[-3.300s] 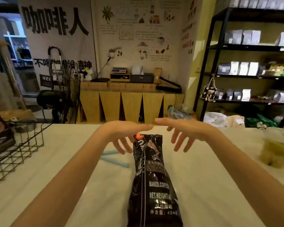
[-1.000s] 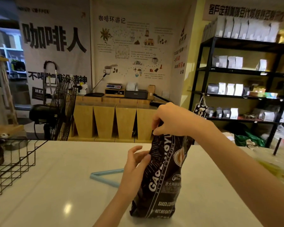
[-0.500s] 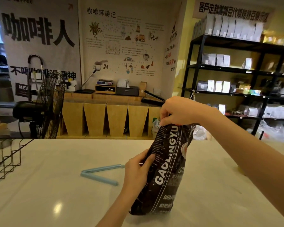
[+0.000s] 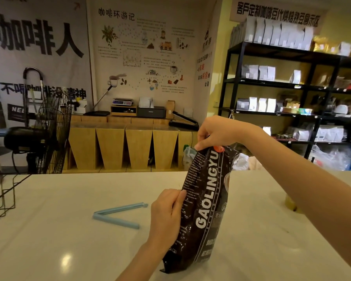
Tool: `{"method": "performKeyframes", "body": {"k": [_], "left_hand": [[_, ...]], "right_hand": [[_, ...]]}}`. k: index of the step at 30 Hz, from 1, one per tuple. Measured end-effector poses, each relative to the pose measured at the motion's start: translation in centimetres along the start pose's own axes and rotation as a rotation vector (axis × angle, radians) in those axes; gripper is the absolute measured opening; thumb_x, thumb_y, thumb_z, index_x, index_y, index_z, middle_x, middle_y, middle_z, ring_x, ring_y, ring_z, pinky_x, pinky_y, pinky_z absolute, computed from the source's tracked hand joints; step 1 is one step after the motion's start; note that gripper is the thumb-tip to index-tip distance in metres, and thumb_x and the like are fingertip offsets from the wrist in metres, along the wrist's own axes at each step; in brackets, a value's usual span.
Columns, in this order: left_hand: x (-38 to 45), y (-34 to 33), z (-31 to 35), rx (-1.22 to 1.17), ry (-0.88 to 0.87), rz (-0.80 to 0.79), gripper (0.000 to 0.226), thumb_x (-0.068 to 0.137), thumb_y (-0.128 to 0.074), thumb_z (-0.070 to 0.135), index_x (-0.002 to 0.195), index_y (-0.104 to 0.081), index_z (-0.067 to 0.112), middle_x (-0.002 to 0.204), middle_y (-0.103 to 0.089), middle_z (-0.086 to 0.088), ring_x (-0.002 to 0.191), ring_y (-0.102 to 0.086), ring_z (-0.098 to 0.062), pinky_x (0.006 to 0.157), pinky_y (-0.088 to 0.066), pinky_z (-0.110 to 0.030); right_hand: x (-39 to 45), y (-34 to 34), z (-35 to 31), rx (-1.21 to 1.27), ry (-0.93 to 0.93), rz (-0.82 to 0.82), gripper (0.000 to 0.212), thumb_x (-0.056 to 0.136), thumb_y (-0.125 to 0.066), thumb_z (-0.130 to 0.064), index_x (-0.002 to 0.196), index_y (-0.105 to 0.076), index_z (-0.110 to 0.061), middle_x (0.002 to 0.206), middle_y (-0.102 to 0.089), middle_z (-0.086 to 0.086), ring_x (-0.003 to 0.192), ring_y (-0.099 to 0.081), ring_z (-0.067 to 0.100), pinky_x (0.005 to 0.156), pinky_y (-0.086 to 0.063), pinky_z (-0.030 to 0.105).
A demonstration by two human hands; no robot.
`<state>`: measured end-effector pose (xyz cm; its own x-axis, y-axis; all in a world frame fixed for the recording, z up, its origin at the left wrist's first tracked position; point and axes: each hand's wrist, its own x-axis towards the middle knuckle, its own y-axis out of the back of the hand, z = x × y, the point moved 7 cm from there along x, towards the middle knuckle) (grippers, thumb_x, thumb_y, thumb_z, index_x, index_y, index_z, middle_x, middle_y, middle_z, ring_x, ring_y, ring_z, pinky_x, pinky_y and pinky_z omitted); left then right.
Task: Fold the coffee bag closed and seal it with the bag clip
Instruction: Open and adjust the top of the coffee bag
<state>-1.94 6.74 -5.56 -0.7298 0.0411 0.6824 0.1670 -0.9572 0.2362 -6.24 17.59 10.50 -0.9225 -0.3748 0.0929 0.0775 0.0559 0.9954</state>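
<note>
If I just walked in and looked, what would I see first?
You would first see the tall dark coffee bag standing on the white counter, in the middle. The right hand pinches its top and the left hand holds its side. To the left of the bag, a light blue bag clip lies open in a V on the counter, untouched.

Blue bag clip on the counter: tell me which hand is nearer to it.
Left. The left hand grips the coffee bag's side just right of the open bag clip; the right hand pinches the bag's top, higher and farther away.
</note>
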Motion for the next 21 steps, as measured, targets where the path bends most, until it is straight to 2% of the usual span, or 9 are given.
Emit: {"method": "performKeyframes", "body": {"k": [3,5,7,9,10,12,15,18,21], "left_hand": [[0.0,0.0,-0.2,-0.008,0.008,-0.012,0.034,0.091,-0.038,0.034,0.077,-0.062,0.014,0.074,-0.061,0.005,0.080,-0.053,-0.011,0.067,-0.043,-0.016],[0.0,-0.2,-0.3,-0.043,0.075,-0.061,0.031,0.088,-0.034,0.041,0.083,-0.060,0.025,0.080,-0.063,0.007,0.082,-0.056,-0.008,0.070,-0.044,-0.017],[-0.4,-0.7,-0.5,-0.123,0.165,-0.135,0.029,0.086,-0.036,0.052,0.105,-0.052,0.036,0.094,-0.065,0.014,0.087,-0.059,-0.001,0.079,-0.049,-0.024],[-1.2,-1.4,-0.5,-0.199,0.251,-0.193,0.058,0.074,-0.048,0.064,0.125,-0.030,0.043,0.111,-0.059,0.019,0.098,-0.059,0.001,0.086,-0.050,-0.028],[-1.6,-1.5,-0.4,-0.176,0.254,-0.187,0.069,0.067,-0.054,0.066,0.126,-0.024,0.046,0.116,-0.053,0.022,0.103,-0.055,0.002,0.087,-0.049,-0.025],[-2.1,-1.3,0.0,-0.059,0.201,-0.130,0.078,0.057,-0.061,0.067,0.122,-0.023,0.050,0.119,-0.042,0.028,0.109,-0.044,0.008,0.083,-0.043,-0.014],[-2.4,-0.9,0.1,-0.004,0.174,-0.067,0.064,0.051,-0.062,0.067,0.105,-0.032,0.054,0.116,-0.043,0.022,0.107,-0.041,0.010,0.077,-0.038,-0.007],[-2.3,-0.4,-0.3,-0.068,0.215,-0.049,0.059,0.047,-0.067,0.062,0.099,-0.042,0.048,0.115,-0.048,0.017,0.104,-0.047,0.005,0.080,-0.042,-0.011],[-2.1,-0.2,-0.5,-0.121,0.234,-0.061,0.059,0.051,-0.080,0.046,0.100,-0.047,0.043,0.113,-0.053,0.015,0.103,-0.053,-0.003,0.085,-0.048,-0.023]], "right_hand": [[-0.2,0.4,-0.1,0.022,0.006,0.013,0.019,0.084,-0.060,-0.030,0.075,-0.065,-0.014,0.071,-0.060,-0.006,0.068,-0.056,0.006,0.071,-0.048,0.021],[-0.2,0.4,0.0,0.046,0.002,0.012,0.019,0.084,-0.060,-0.030,0.073,-0.063,-0.016,0.070,-0.060,-0.008,0.069,-0.057,0.007,0.073,-0.049,0.023],[-0.2,0.4,0.2,0.072,0.000,0.015,0.019,0.084,-0.060,-0.031,0.077,-0.065,-0.014,0.070,-0.060,-0.009,0.072,-0.059,0.009,0.074,-0.050,0.023],[-0.2,0.4,0.1,0.095,0.015,0.034,0.022,0.084,-0.060,-0.030,0.083,-0.067,-0.009,0.070,-0.059,-0.010,0.071,-0.059,0.009,0.073,-0.049,0.023],[-0.2,0.4,0.0,0.102,0.026,0.048,0.022,0.084,-0.060,-0.029,0.084,-0.067,-0.008,0.069,-0.058,-0.010,0.069,-0.058,0.007,0.072,-0.049,0.022],[-0.1,0.5,-0.3,0.107,0.042,0.077,0.021,0.084,-0.061,-0.029,0.083,-0.067,-0.009,0.069,-0.058,-0.011,0.069,-0.057,0.006,0.070,-0.048,0.021],[-0.3,0.6,-0.6,0.162,0.106,0.111,0.015,0.082,-0.062,-0.030,0.086,-0.067,-0.016,0.076,-0.063,-0.007,0.077,-0.062,0.009,0.071,-0.049,0.021],[-1.1,0.6,-0.8,0.230,0.162,0.052,0.016,0.075,-0.070,-0.030,0.088,-0.070,-0.020,0.087,-0.065,-0.007,0.086,-0.061,0.008,0.077,-0.050,0.022],[-1.5,0.5,-0.5,0.166,0.146,0.005,0.023,0.073,-0.073,-0.026,0.095,-0.070,-0.021,0.091,-0.060,-0.012,0.087,-0.057,0.006,0.078,-0.049,0.020]]}}
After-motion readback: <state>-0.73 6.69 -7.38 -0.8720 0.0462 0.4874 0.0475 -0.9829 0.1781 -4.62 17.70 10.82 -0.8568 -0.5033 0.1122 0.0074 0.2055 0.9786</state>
